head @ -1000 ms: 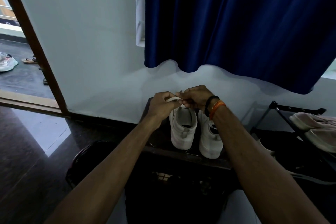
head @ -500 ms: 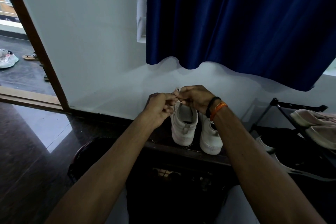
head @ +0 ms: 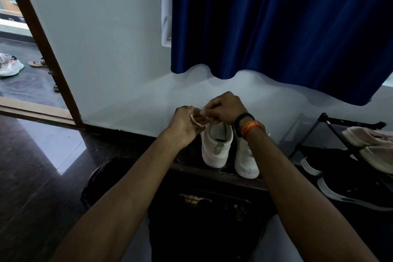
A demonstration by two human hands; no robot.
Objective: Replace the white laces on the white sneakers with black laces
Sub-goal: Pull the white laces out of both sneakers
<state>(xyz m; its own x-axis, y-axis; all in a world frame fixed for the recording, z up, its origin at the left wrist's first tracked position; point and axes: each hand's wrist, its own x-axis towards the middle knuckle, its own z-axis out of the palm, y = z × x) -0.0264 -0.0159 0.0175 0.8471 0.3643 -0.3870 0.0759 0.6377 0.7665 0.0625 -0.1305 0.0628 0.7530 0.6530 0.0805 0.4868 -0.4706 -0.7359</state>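
Above the left shoe [head: 217,144], the left hand [head: 184,126] and right hand [head: 225,108] both pinch the white lace [head: 195,121].

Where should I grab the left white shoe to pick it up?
Probably at the heel of the left white sneaker, coming from the near side. Its heel points toward the person and its opening faces up, so fingers can hook inside the collar. Both hands and the white lace crowd the far end.
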